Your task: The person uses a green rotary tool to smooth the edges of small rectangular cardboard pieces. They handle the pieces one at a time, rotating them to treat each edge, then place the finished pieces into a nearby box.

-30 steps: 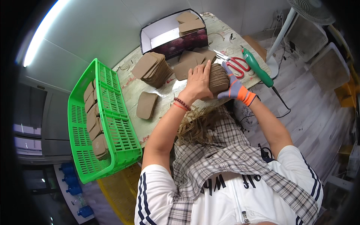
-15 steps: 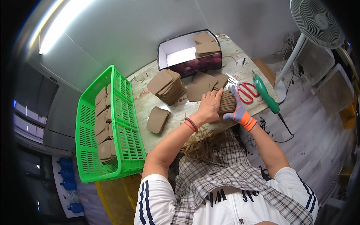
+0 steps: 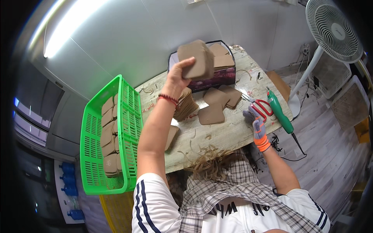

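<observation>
My left hand (image 3: 179, 79), bare with a red bead bracelet, grips a thick stack of brown rounded pads (image 3: 196, 60), raised above the table in front of the box. The box's left part is hidden behind it. My right hand (image 3: 256, 122), in a grey and orange glove, holds nothing; its fingers are stretched out beside the red-handled scissors (image 3: 266, 110). Loose brown pads (image 3: 211, 114) lie on the table between the hands. A taller pile of pads (image 3: 187, 105) stands behind my left wrist, and another small pile (image 3: 171, 136) is partly covered by my forearm.
A dark patterned box (image 3: 221, 75) with pads inside stands at the table's back. Left is a green plastic crate (image 3: 130, 116) holding several pad stacks. A green corded hand tool (image 3: 279, 110) lies at the right edge, near a standing fan (image 3: 334, 31). Brown trimmings (image 3: 210, 165) gather on my apron.
The pad stack that both hands held at the table's front has gone up and left in my left hand. My right hand has let go and stays near the scissors.
</observation>
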A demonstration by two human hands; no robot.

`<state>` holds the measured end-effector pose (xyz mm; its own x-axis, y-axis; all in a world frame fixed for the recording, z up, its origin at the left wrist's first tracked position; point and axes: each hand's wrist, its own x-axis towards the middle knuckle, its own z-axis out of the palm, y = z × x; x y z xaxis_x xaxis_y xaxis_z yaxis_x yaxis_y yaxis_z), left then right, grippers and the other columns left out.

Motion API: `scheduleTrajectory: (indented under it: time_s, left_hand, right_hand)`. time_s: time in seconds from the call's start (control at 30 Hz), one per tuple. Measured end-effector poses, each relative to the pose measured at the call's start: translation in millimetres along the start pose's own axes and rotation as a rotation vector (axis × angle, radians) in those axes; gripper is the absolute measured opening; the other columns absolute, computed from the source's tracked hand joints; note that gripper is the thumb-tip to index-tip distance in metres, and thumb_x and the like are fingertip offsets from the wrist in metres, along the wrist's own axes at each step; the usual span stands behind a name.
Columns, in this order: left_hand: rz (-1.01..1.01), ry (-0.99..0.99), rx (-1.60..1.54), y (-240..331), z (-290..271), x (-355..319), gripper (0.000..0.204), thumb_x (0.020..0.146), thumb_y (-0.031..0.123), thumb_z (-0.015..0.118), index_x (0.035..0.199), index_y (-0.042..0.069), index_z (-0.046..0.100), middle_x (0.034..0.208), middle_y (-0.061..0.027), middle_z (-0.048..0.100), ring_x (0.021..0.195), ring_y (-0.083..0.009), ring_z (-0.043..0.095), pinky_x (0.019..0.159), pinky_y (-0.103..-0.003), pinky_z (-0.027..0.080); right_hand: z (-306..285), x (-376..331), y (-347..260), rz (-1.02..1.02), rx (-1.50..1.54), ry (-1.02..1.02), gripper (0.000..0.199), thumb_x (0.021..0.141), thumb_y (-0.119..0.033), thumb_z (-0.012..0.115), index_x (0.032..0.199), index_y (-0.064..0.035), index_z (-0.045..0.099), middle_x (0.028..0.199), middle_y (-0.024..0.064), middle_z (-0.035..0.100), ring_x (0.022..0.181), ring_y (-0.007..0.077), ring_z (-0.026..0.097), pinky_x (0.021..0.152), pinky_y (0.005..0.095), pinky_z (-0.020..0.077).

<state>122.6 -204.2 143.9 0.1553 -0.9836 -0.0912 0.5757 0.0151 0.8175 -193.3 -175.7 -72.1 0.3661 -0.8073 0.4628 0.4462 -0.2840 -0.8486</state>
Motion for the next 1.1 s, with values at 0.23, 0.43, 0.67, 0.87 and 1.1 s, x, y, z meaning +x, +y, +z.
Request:
scheduleTrajectory:
  time_s: [0.23, 0.43, 0.67, 0.87, 1.1]
  left_hand:
    - [-0.19, 0.381, -0.157, 10.7, -46.8, 120.3, 0.056, 0.076, 0.02, 0.072, 0.126, 0.012, 0.047, 0.126, -0.0127, 0.052, 0.118, -0.0348, 0.045, 0.098, -0.056, 0.031]
    - [-0.336, 0.638, 0.001, -2.4, -32.3, 160.0, 0.056, 0.076, 0.019, 0.073, 0.125, 0.012, 0.046, 0.125, -0.0112, 0.051, 0.116, -0.0339, 0.046, 0.094, -0.053, 0.032]
    - [-0.433, 0.646, -0.064, -30.4, -47.6, 193.5, 0.053, 0.085, 0.018, 0.065, 0.129, 0.002, 0.039, 0.132, -0.0197, 0.044, 0.124, -0.04, 0.038, 0.1, -0.062, 0.027]
    - [-0.33, 0.449, 0.216, -43.8, -89.7, 216.6, 0.045, 0.091, 0.019, 0.057, 0.128, -0.001, 0.04, 0.131, -0.0202, 0.047, 0.12, -0.0394, 0.045, 0.097, -0.064, 0.032]
    - [-0.237, 0.394, 0.656, -44.4, -95.7, 228.8, 0.079, 0.088, 0.031, 0.062, 0.142, -0.004, 0.015, 0.15, -0.0258, 0.015, 0.135, -0.0452, 0.022, 0.106, -0.064, 0.014]
  right_hand:
    - [5.5, -4.4, -15.9, 0.142, -0.048, -0.028, 0.072, 0.089, -0.051, 0.053, 0.135, 0.0042, 0.039, 0.123, 0.0168, 0.055, 0.113, 0.0229, 0.053, 0.101, 0.0355, 0.0353]
    - [6.1, -3.5, -27.3, 0.184, -0.106, 0.007, 0.067, 0.09, -0.046, 0.055, 0.131, 0.0058, 0.043, 0.118, 0.0168, 0.058, 0.11, 0.0232, 0.054, 0.1, 0.0353, 0.0374]
    - [7.4, -3.0, -26.7, 0.239, -0.05, -0.014, 0.062, 0.089, -0.038, 0.061, 0.13, 0.0053, 0.044, 0.119, 0.0174, 0.058, 0.113, 0.0234, 0.054, 0.101, 0.0351, 0.0372]
    - [8.2, -3.8, -25.4, 0.244, -0.078, -0.026, 0.056, 0.089, -0.029, 0.062, 0.129, 0.0051, 0.044, 0.123, 0.0171, 0.056, 0.115, 0.0247, 0.053, 0.101, 0.035, 0.0373]
    - [6.5, -4.6, -21.3, 0.279, -0.11, -0.005, 0.048, 0.091, -0.02, 0.06, 0.13, 0.0035, 0.044, 0.122, 0.0144, 0.056, 0.115, 0.0216, 0.053, 0.1, 0.0327, 0.0386]
